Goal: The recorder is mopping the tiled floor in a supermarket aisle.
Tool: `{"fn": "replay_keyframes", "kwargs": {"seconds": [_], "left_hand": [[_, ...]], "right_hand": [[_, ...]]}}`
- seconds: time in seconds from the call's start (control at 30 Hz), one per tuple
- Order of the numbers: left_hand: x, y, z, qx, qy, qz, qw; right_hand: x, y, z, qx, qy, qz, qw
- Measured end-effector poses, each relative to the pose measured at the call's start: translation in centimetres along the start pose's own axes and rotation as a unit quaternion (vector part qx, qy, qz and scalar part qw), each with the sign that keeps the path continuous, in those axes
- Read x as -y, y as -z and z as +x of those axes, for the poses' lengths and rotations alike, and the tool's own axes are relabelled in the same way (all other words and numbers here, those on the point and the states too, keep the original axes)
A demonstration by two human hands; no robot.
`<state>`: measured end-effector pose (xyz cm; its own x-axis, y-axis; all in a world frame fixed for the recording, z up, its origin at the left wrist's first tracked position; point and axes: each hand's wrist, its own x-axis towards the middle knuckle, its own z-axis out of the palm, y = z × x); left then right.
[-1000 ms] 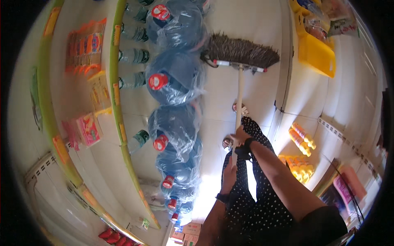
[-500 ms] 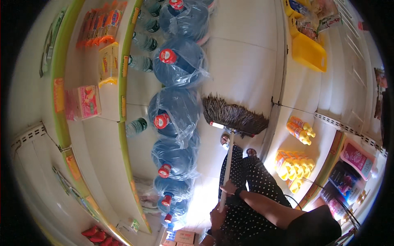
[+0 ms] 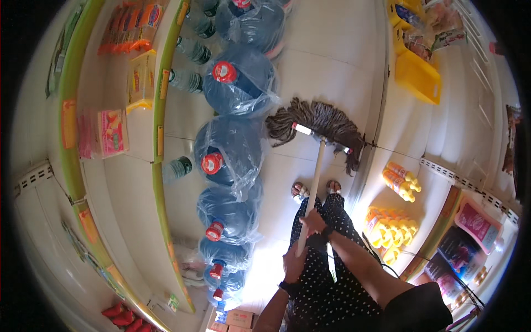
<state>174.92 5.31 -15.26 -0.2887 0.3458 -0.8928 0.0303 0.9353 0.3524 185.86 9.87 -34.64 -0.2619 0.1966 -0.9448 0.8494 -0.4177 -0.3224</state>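
Note:
Both my hands grip the pale handle of a mop (image 3: 314, 191). My left hand (image 3: 293, 262) is closed round the handle near its upper end, close to my body. Farther along the handle, my right hand (image 3: 313, 222) is wrapped round it too. The mop's grey-brown strands (image 3: 323, 119) lie spread on the white tiled floor (image 3: 326, 66), out beyond my feet. Their left end reaches close to the large blue water bottles, and the right end lies by the base of the right shelf.
Large blue water bottles (image 3: 229, 146) in clear plastic line the left of the aisle, red-capped. Left shelves hold small bottles (image 3: 177, 169) and packaged goods. On the right are a yellow basket (image 3: 417, 77) and orange bottles (image 3: 390, 227). Cardboard boxes (image 3: 239, 318) sit at the lower edge.
The mop head has moved away from me, and its strands now fan out in a curve. Both hands have shifted forward with the handle, and more of my left forearm shows.

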Motion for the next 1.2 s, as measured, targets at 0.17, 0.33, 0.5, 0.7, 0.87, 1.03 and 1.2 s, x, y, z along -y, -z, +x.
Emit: {"fn": "replay_keyframes", "kwargs": {"seconds": [0.17, 0.33, 0.5, 0.7, 0.87, 1.03, 1.2], "left_hand": [[-9.8, -2.2, 6.3, -0.05, -0.076, 0.014, 0.996], [-19.9, -5.4, 12.2, -0.064, -0.091, -0.045, 0.993], [-28.8, -8.7, 17.5, -0.086, -0.161, -0.099, 0.978], [-39.9, -10.4, 21.8, 0.073, 0.049, -0.284, 0.955], [-48.4, -11.1, 24.7, 0.106, 0.08, -0.291, 0.947], [-57.1, -11.5, 27.4, 0.092, 0.069, -0.323, 0.939], [-62.7, -11.7, 32.2, 0.22, 0.17, -0.487, 0.828]], "right_hand": [[8.4, 13.5, 2.7, -0.063, -0.031, 0.034, 0.997], [12.4, 25.8, 6.8, -0.124, 0.202, -0.273, 0.932], [15.1, 35.7, 12.1, -0.145, 0.107, -0.291, 0.94], [21.5, 46.3, 13.7, -0.163, -0.095, -0.023, 0.982], [26.2, 55.5, 12.9, -0.087, -0.067, -0.021, 0.994], [28.9, 62.8, 15.6, -0.131, -0.067, 0.012, 0.989], [29.8, 69.8, 20.0, -0.121, -0.01, -0.088, 0.989]]}}
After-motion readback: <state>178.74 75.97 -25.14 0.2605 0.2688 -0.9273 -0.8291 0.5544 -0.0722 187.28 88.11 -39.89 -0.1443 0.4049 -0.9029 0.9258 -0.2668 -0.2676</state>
